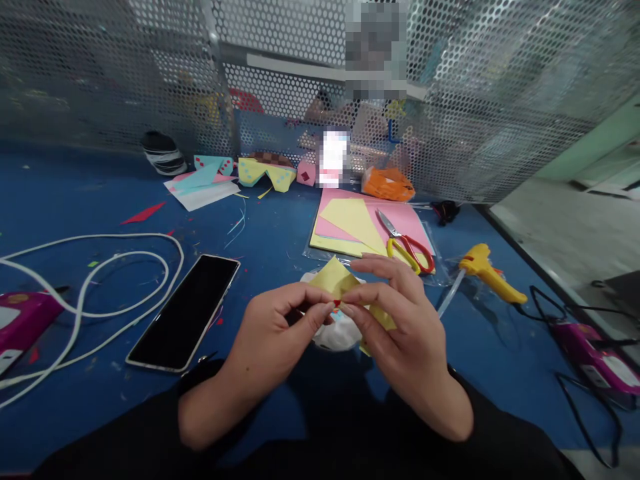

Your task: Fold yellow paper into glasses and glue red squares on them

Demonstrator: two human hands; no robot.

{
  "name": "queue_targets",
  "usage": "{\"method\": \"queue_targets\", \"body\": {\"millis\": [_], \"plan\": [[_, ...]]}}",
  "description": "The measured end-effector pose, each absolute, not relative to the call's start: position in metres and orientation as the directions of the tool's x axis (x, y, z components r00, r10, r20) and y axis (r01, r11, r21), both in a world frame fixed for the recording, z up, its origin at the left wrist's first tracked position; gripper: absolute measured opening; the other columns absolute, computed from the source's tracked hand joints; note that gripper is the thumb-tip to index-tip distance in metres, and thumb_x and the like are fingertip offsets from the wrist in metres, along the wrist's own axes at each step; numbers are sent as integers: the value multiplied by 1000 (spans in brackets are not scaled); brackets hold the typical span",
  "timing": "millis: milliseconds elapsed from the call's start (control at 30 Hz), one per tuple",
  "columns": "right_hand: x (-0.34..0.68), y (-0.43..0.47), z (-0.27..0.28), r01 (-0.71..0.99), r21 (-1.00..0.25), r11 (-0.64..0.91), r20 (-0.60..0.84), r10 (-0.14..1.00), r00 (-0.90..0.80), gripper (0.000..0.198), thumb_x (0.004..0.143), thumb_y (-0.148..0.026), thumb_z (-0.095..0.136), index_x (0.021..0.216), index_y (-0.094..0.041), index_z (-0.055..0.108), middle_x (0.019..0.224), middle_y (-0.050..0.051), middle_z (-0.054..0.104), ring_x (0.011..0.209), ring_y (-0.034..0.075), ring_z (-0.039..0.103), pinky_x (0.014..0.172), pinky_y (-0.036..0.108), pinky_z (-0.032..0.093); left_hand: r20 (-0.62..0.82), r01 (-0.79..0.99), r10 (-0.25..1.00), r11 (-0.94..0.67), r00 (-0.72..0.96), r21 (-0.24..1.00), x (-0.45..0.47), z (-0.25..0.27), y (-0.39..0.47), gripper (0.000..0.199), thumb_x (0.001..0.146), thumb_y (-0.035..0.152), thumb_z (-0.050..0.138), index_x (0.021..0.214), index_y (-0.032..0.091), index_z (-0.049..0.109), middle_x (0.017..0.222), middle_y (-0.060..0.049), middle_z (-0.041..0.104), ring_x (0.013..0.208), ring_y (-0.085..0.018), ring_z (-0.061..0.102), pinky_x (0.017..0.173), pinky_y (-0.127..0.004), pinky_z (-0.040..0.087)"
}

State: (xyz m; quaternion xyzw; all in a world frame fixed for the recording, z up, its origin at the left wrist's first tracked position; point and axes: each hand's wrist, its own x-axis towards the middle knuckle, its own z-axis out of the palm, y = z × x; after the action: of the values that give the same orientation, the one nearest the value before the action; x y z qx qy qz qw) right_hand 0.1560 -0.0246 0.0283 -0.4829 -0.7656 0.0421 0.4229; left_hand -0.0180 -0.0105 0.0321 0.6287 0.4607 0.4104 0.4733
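My left hand [280, 327] and my right hand [400, 313] meet over the middle of the table, thumbs and forefingers pinched together. Between them is a piece of yellow paper [334, 277], its pointed corner sticking up behind the fingertips. A tiny red bit [337, 303] shows where the two pinches meet. More yellow paper [383, 317] hangs partly hidden behind my right fingers. Under the hands lies a white, rounded thing [340, 335], mostly covered, so I cannot tell its kind.
A black-screened phone [185, 313] and white cable [80, 293] lie left. Scissors [405, 243] rest on coloured paper sheets [345, 227]. A yellow glue gun [493, 273] and purple power strip [597, 357] are right. Folded paper glasses [267, 172] stand before the perforated metal screen [290, 40].
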Motion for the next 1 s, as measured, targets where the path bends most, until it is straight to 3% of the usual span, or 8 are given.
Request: {"method": "queue_targets", "body": {"millis": [200, 433, 700, 867, 933, 1000], "plan": [[156, -23, 28, 665, -529, 527, 550, 810, -204, 5, 91, -19, 61, 88, -23, 61, 120, 7, 63, 120, 23, 54, 100, 45, 40, 146, 293, 947, -232, 287, 927, -19, 29, -12, 15, 88, 27, 63, 85, 20, 75, 79, 0, 74, 72, -14, 65, 66, -23, 47], [160, -23, 31, 559, -695, 452, 439, 883, -169, 9, 94, -22, 54, 85, -23, 58, 118, 7, 63, 116, 22, 56, 95, 41, 44, 121, 263, 952, -198, 282, 944, -20, 29, -14, 13, 86, 27, 65, 84, 21, 76, 84, -1, 77, 77, -17, 68, 71, -25, 50], [169, -18, 36, 555, -761, 335, 304, 941, -151, 9, 92, -22, 53, 83, -23, 56, 81, 0, 62, 81, 17, 59, 75, 33, 45, -2, 201, 951, -64, 309, 977, -19, 32, -11, 15, 83, 31, 67, 76, 19, 73, 72, -2, 73, 65, -15, 65, 60, -24, 50], [167, -20, 35, 552, -757, 349, 312, 936, -164, 10, 92, -22, 52, 83, -22, 56, 82, 0, 61, 82, 16, 58, 75, 31, 44, 235, 313, 960, -272, 150, 910, -22, 32, -14, 33, 83, 30, 65, 57, 19, 47, 91, -4, 68, 78, -15, 62, 65, -24, 49], [166, -20, 34, 554, -740, 381, 336, 923, -186, 10, 92, -21, 52, 84, -22, 55, 83, 0, 61, 81, 16, 58, 75, 31, 43, 249, 351, 965, -261, 80, 899, -22, 32, -13, 26, 79, 28, 68, 65, 20, 48, 97, -4, 67, 77, -14, 61, 64, -24, 50], [165, -20, 34, 563, -715, 415, 365, 908, -206, 10, 92, -19, 52, 84, -22, 55, 82, 0, 61, 81, 15, 58, 77, 31, 43, 176, 324, 983, -186, 59, 928, -21, 32, -11, 15, 78, 29, 70, 82, 20, 58, 97, -4, 68, 72, -14, 62, 58, -23, 51]]}}
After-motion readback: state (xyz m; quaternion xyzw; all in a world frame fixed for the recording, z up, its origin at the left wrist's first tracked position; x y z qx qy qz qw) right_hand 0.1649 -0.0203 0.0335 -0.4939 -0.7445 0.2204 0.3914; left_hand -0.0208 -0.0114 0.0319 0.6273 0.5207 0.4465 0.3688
